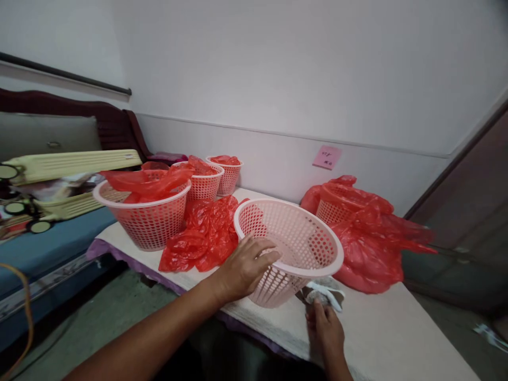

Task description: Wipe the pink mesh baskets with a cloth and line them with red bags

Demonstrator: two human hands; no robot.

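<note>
A pink plastic basket [273,286] with holes in its wall stands slightly tilted on the table, its inside bare. My left hand [246,267] grips its near left rim, fingers bent over the edge. To the right of the basket's base, my right hand [327,323] pinches a crumpled grey and white cloth [323,293]; part of the cloth is hidden behind the fingers. Beside the basket on the left lies a crumpled red plastic bag [206,233]. At its right, another basket [333,209] is wrapped in a red plastic bag [369,248].
Three more pink baskets with red bags stand at the left: a near one [153,227], a middle one [206,185] and a far one [229,180]. The white-covered table [400,328] runs along a wall bearing a pink note [326,157]. An open yellow suitcase [79,161] lies on a bed [75,233].
</note>
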